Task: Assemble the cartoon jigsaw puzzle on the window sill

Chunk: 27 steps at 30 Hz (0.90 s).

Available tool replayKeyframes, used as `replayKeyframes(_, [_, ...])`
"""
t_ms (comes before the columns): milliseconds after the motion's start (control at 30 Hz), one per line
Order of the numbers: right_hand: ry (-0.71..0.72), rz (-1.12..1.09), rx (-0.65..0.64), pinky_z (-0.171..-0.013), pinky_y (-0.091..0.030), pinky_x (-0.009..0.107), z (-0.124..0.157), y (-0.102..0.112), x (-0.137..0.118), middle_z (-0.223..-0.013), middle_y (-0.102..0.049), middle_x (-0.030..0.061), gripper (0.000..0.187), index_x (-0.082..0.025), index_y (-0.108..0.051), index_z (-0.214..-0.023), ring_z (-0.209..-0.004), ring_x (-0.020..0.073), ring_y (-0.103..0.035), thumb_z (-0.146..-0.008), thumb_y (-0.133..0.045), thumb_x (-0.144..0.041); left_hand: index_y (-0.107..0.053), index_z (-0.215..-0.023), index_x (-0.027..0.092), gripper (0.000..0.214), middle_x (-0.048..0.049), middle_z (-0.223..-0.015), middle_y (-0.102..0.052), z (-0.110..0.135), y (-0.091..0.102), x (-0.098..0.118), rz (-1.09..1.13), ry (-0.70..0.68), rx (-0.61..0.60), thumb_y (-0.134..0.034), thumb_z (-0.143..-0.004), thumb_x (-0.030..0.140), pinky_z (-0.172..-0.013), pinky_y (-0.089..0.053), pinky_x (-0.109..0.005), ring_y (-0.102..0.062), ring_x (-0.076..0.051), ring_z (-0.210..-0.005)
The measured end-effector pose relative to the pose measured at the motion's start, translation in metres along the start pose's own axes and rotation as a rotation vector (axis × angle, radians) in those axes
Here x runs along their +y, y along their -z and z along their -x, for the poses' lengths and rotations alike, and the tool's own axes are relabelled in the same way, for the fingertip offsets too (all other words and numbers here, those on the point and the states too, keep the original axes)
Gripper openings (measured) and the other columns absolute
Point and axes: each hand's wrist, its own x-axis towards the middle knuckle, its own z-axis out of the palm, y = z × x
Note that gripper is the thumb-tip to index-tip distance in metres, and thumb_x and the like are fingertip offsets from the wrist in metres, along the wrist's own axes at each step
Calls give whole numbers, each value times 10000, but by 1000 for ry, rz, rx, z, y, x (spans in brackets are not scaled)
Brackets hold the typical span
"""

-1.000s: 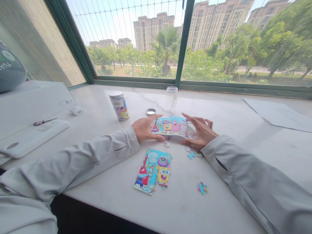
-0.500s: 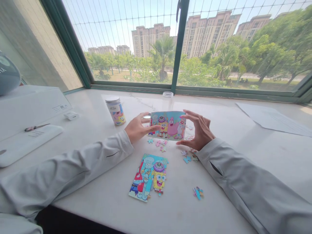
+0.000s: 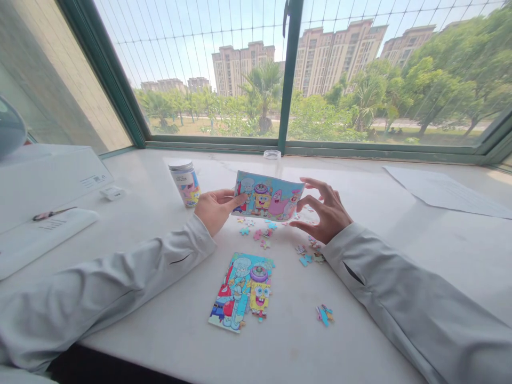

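In my left hand (image 3: 216, 210) is a picture card (image 3: 267, 197) of cartoon characters, gripped at its left edge with the thumb on its front. The card is raised above the table and tilted down to the right. My right hand (image 3: 324, 210) is at the card's right edge with fingers spread and curved; a fingertip may be touching it. Nearer to me lies a partly assembled jigsaw puzzle (image 3: 242, 293) with the same characters, its right side jagged. Loose puzzle pieces (image 3: 258, 233) are scattered under the card, and more pieces (image 3: 306, 260) lie by my right wrist.
A small cluster of pieces (image 3: 325, 316) lies right of the puzzle. Behind my left hand stands a printed jar (image 3: 184, 184); a clear lid (image 3: 272, 154) rests near the window. White boxes (image 3: 52, 170) are at left, paper sheets (image 3: 444, 194) at right.
The card has shifted left and tilted, its left end now higher. My right hand's fingers have loosened and spread at the card's edge. The view has shifted slightly.
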Motion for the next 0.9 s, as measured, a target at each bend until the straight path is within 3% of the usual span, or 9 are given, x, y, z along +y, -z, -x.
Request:
replayKeyframes(100, [-27,-132,45,-763,-523,423,-3,2,-3,-1375,-454,149,211,-211,-600,-885,-1122,302,-565,-804,-667,-394,-706,-767,135,374,-20,-634,-689,3,-1,0,54,-14,22,-869,-511,354,-369,-273,-188,-353,-18,-373])
replayKeyframes(233, [-324,-462,188,-552,-537,321,-6,2,-7,-1297,-508,136,312,-218,-501,-887,-898,246,-685,-765,-696,-430,-692,-766,136,394,-31,-659,-699,7,-3,-1,110,18,24,-870,-501,368,-353,-233,-194,-341,-19,-369])
replayKeyframes(367, [-549,-633,212,-604,-560,321,-7,0,-7,-1259,-558,113,471,-232,-457,-982,-862,234,-704,-705,-741,-485,-678,-763,128,416,-28,-635,-687,9,-5,-1,156,45,13,-884,-475,346,-339,-180,-194,-289,-4,-354])
replayKeyframes(533, [-572,-557,97,-728,-562,365,-8,4,-11,-1167,-667,130,572,-205,-495,-1180,-982,256,-673,-765,-662,-561,-678,-777,116,450,-26,-616,-677,12,-7,2,230,79,-26,-899,-439,315,-338,-142,-196,-263,3,-346])
replayKeyframes(700, [-599,-443,64,-675,-548,356,-9,11,-17,-925,-750,86,694,-199,-546,-1260,-774,232,-685,-729,-663,-631,-696,-793,114,448,-44,-679,-702,19,-10,6,242,28,-54,-893,-455,331,-339,-132,-206,-246,9,-342])
replayKeyframes(800, [-639,-566,117,-547,-495,297,-9,11,-15,-774,-736,59,718,-172,-602,-1216,-602,176,-624,-672,-716,-627,-696,-789,124,434,-43,-695,-707,21,-11,7,238,9,-29,-889,-464,339,-337,-134,-207,-244,9,-344])
replayKeyframes(900, [-674,-731,144,-449,-406,260,-9,9,-12,-643,-688,32,527,-154,-706,-970,-492,122,-526,-674,-734,-589,-708,-811,136,418,-35,-703,-706,23,-11,6,211,-3,2,-874,-499,357,-339,-142,-209,-246,5,-353])
